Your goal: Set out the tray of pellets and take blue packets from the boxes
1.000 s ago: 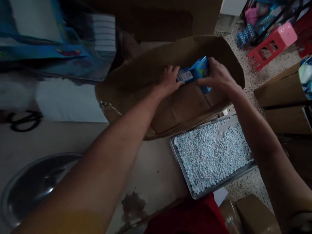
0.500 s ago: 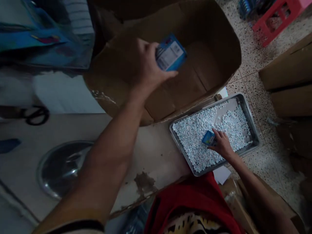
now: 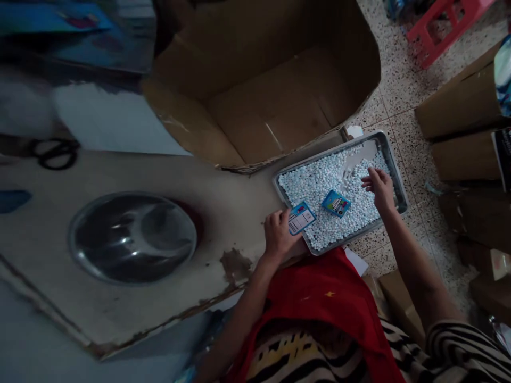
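Observation:
A metal tray [image 3: 278, 187] holds a layer of small white and pale blue balls. My left hand [image 3: 278, 234] grips a blue packet [image 3: 302, 218] with a white label, over the tray's near left corner. Another blue packet [image 3: 336, 204] lies on the balls near the tray's middle. To the right of that packet, my right hand [image 3: 378, 186] is over the balls, its fingers bent and a little apart, touching no packet. Nothing shows in it.
A large open cardboard box [image 3: 271, 114] stands behind the tray. At the left are a round metal bowl [image 3: 133, 236], black scissors [image 3: 56, 154] and white paper [image 3: 115, 122]. Brown boxes [image 3: 463, 101] and a red stool [image 3: 439, 37] are on the right.
My left hand has come from over the cardboard box down to the tray's left edge with its packet. My right hand has let go of the other packet and moved up and right.

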`<state>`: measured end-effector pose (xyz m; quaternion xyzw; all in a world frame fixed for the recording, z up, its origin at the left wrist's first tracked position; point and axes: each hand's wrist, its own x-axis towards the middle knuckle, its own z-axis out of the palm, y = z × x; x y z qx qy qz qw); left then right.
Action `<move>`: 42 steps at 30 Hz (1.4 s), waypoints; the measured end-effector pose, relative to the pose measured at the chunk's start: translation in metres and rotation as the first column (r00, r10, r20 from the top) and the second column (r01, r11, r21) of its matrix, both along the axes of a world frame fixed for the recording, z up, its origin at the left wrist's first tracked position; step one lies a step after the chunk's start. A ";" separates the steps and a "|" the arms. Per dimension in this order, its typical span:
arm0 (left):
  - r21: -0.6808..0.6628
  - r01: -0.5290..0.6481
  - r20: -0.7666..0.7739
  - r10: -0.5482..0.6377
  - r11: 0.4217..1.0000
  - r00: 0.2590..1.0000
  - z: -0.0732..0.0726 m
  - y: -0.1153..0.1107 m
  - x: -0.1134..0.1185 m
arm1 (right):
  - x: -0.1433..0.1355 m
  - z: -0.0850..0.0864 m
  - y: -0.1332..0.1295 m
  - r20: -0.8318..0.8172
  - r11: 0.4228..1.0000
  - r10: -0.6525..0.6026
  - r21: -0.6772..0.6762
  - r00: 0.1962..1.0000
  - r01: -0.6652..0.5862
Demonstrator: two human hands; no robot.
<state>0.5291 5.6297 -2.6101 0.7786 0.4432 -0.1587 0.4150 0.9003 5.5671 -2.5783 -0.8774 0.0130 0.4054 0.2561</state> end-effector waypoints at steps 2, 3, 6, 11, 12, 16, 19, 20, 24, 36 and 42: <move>0.037 -0.107 -0.072 0.109 0.994 0.991 0.003 -0.008 -0.012 | -0.020 -0.005 0.016 -0.030 0.948 0.302 -0.101 0.953 -0.303; 0.079 -0.175 -0.111 0.183 0.981 0.977 0.004 -0.009 -0.021 | -0.034 -0.007 0.018 -0.031 0.846 0.505 -0.179 0.863 -0.502; 0.195 -0.359 -0.231 0.398 0.913 0.888 0.000 -0.007 -0.059 | -0.081 -0.010 0.001 -0.098 0.382 0.888 -0.387 0.449 -0.839; 0.236 -0.524 -0.323 0.575 0.818 0.752 -0.035 0.016 -0.122 | -0.127 -0.009 -0.031 -0.083 0.269 0.927 -0.535 0.367 -0.801; 0.234 -0.537 -0.335 0.586 0.811 0.738 -0.044 0.024 -0.129 | -0.135 -0.006 -0.027 -0.044 0.297 0.925 -0.537 0.378 -0.789; 0.138 -0.517 -0.396 0.525 0.845 0.753 -0.077 0.056 -0.137 | -0.188 0.000 0.022 -0.002 0.265 0.958 -0.368 0.286 -0.891; 0.085 -0.515 -0.393 0.504 0.853 0.769 -0.085 0.066 -0.140 | -0.255 -0.007 0.062 -0.086 0.117 0.987 -0.206 0.137 -0.972; 0.076 -0.521 -0.393 0.505 0.850 0.768 -0.082 0.064 -0.144 | -0.278 -0.010 0.070 -0.127 0.092 0.985 -0.171 0.114 -0.981; 0.007 -0.548 -0.372 0.511 0.836 0.775 -0.052 0.032 -0.175 | -0.339 -0.024 0.074 -0.247 0.169 0.948 -0.137 0.199 -0.976; -0.331 -0.933 -0.378 0.887 0.137 0.265 0.007 -0.009 -0.318 | -0.308 -0.002 0.047 -0.229 0.929 0.318 -0.119 0.920 -0.351; -0.374 -0.873 -0.532 0.843 -0.314 -0.075 0.005 0.009 -0.361 | -0.254 -0.038 0.127 -0.310 0.976 -0.207 0.001 0.928 0.218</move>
